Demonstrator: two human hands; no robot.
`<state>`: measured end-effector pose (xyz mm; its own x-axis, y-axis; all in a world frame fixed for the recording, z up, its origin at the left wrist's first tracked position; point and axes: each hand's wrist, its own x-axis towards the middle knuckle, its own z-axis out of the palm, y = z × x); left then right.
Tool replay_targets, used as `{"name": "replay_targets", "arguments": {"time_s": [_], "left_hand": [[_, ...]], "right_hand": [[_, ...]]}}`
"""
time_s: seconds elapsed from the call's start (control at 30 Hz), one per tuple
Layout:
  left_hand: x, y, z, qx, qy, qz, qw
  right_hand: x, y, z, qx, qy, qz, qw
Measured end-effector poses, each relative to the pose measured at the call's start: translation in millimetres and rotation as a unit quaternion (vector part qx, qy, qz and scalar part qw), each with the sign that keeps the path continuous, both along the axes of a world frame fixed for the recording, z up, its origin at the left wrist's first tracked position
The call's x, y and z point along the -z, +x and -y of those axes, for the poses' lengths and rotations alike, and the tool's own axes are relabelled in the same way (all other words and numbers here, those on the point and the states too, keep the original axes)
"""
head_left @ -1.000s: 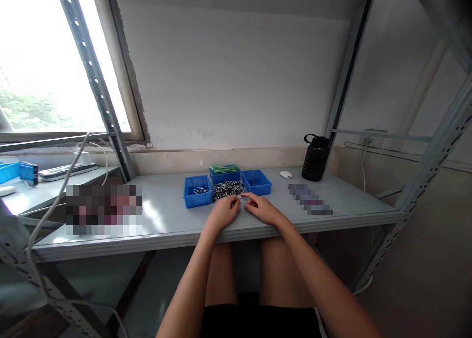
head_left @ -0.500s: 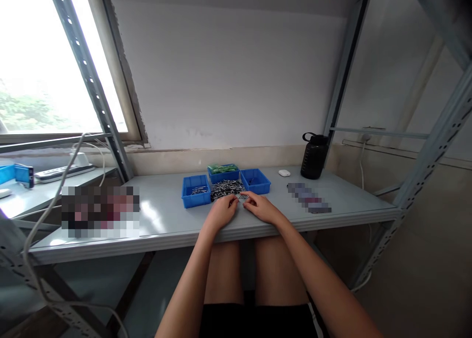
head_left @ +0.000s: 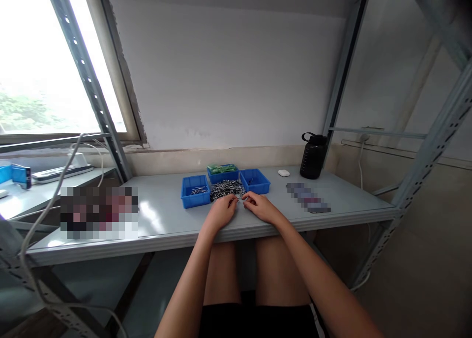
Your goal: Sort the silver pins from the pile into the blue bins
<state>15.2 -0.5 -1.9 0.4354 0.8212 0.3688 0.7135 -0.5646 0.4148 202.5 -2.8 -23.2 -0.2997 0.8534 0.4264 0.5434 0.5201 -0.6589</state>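
Note:
My left hand (head_left: 223,210) rests at the table's front part with its fingers curled into a pinch. Facing it, my right hand (head_left: 261,207) has thumb and fingers bent together as well. The fingertips of both nearly meet, around something small and thin that I cannot make out. Just beyond them lies a heap of small metal screw-like pieces (head_left: 227,187). To its left, a blue bin (head_left: 197,200) holds a few similar pieces. Another blue bin (head_left: 262,187), at the right, has small dark items inside. A third blue bin (head_left: 218,178) at the back holds green packets (head_left: 222,169).
A black bottle (head_left: 312,157) and a small white case (head_left: 283,172) stand at the right rear of the table (head_left: 165,190). Blurred-out items lie at both sides. A white cable (head_left: 47,215) hangs at the left, near metal shelf posts (head_left: 86,77).
The fingers of my right hand have bent in slightly toward the left fingertips. Otherwise the hands and bins stay in place; the view shifts a little.

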Motion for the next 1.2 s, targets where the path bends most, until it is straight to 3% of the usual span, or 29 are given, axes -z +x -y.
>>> {"name": "replay_targets", "arguments": {"time_s": [0.37, 0.57, 0.7, 0.83, 1.07, 1.2], "left_hand": [[-1.5, 0, 4, -0.007, -0.005, 0.019, 1.000], [-0.6, -1, 3, -0.035, 0.006, 0.039, 0.999], [0.7, 1, 0, -0.057, 0.005, 0.029, 0.998], [0.6, 6, 1, -0.051, 0.001, -0.015, 0.999], [3.4, 7, 5, -0.037, 0.011, -0.066, 0.997], [5.4, 5, 4, -0.032, 0.009, -0.066, 0.997]], "right_hand": [[-4.7, -4, 1, 0.004, 0.024, 0.046, 0.999], [-29.1, -2, -1, 0.037, 0.042, 0.103, 0.993], [-65.7, 1, -26, 0.086, 0.060, 0.147, 0.983], [-93.0, -18, -67, 0.139, 0.067, 0.192, 0.969], [-91.5, -84, -115, 0.177, 0.057, 0.248, 0.951], [-89.3, -89, -116, 0.160, 0.062, 0.284, 0.943]]}}
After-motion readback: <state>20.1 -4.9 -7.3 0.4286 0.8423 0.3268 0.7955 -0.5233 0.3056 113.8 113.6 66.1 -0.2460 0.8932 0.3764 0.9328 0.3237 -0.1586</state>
